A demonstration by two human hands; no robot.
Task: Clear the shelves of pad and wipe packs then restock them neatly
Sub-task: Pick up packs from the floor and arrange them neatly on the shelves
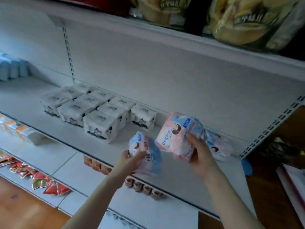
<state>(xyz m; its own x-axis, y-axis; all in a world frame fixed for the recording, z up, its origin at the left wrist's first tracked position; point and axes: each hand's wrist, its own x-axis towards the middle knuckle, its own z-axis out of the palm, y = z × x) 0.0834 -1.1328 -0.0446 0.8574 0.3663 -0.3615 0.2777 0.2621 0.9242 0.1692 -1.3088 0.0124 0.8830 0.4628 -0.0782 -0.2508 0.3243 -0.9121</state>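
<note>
Several white packs [100,126] fill the shelf [24,100] beside two held pink packs [175,133].

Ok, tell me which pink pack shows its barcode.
The left pack, held in the left hand: its barcode faces the camera. The right pack in the right hand and the shelf pack show printed fronts.

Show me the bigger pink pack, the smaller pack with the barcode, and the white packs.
Bigger pink pack [171,136], head view, its printed front.
Smaller pack [148,147], head view, its barcode side.
White packs [99,119], head view, nearest pack's top.
</note>
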